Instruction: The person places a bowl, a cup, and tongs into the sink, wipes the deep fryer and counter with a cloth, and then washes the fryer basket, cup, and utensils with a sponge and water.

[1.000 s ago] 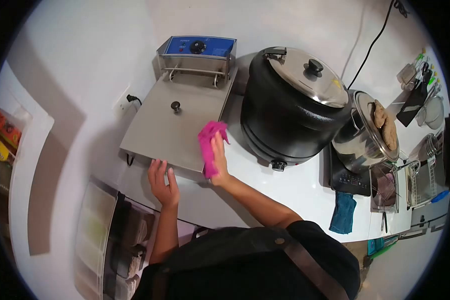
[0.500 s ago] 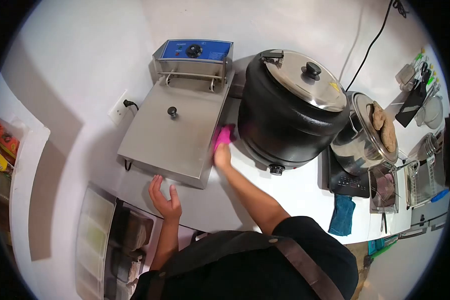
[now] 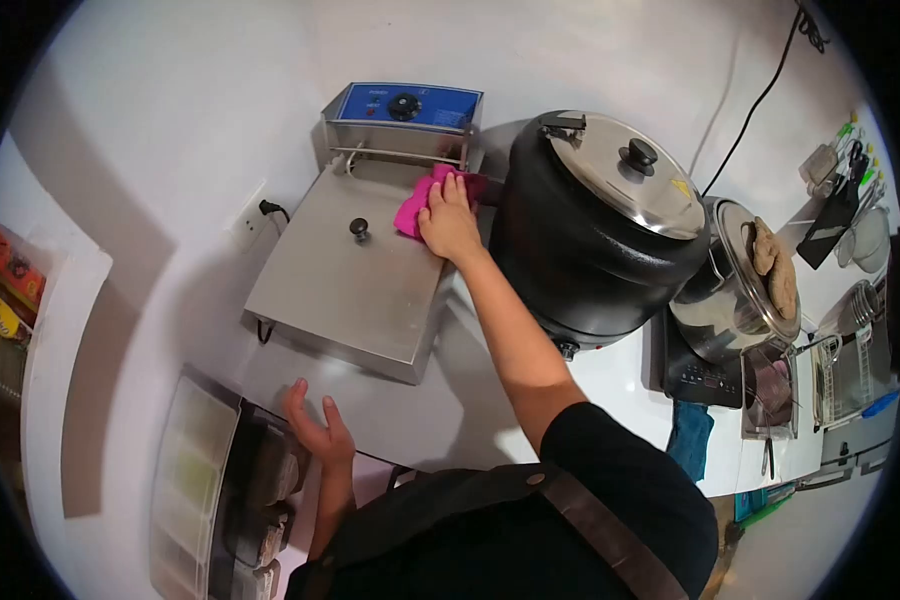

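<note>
My right hand (image 3: 450, 222) presses a bright pink cloth (image 3: 410, 217) against the right rear part of a steel lid. The lid belongs to a countertop fryer (image 3: 320, 290) with a black knob (image 3: 359, 228) on top and a blue control panel (image 3: 410, 105) behind. Low in front of the fryer, my left hand (image 3: 320, 428) is open with its fingers apart, holding nothing. Part of the cloth is hidden under my right hand.
A black soup kettle (image 3: 580, 240) with a steel lid stands close right of the fryer. Beyond it, a steel pot (image 3: 715, 300) sits on an induction cooker (image 3: 702, 378) beside a blue cloth (image 3: 689, 440). Containers with a clear lid (image 3: 185, 470) are at lower left.
My right hand has moved with the pink cloth from beside the fryer's right side up onto its lid, toward the back. My left hand has drawn slightly back toward me.
</note>
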`<act>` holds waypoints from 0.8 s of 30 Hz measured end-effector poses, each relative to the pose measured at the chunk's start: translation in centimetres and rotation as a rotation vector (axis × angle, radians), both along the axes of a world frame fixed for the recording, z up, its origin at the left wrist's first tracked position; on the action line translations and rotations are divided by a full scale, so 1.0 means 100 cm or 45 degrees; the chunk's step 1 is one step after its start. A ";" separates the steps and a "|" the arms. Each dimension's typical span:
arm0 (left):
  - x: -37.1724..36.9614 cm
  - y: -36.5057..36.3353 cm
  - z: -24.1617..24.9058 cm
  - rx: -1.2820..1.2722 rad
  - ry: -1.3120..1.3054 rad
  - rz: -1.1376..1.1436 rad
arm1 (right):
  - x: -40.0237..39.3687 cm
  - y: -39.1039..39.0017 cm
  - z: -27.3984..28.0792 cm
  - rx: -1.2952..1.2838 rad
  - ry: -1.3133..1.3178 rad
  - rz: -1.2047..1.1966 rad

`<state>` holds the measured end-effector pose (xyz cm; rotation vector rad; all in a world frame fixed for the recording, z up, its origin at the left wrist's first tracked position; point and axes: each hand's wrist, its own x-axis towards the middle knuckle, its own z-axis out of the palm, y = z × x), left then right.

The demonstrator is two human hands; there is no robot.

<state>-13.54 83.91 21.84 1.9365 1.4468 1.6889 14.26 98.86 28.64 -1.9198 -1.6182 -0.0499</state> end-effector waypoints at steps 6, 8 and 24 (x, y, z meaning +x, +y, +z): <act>0.007 -0.013 -0.002 -0.056 -0.132 -0.067 | -0.025 -0.028 -0.003 0.224 -0.074 -0.098; 0.015 -0.013 -0.004 -0.094 -0.117 -0.127 | -0.034 -0.058 -0.008 0.368 -0.002 0.130; 0.041 0.023 0.014 0.046 0.077 -0.379 | 0.037 0.165 0.149 0.744 -0.113 0.239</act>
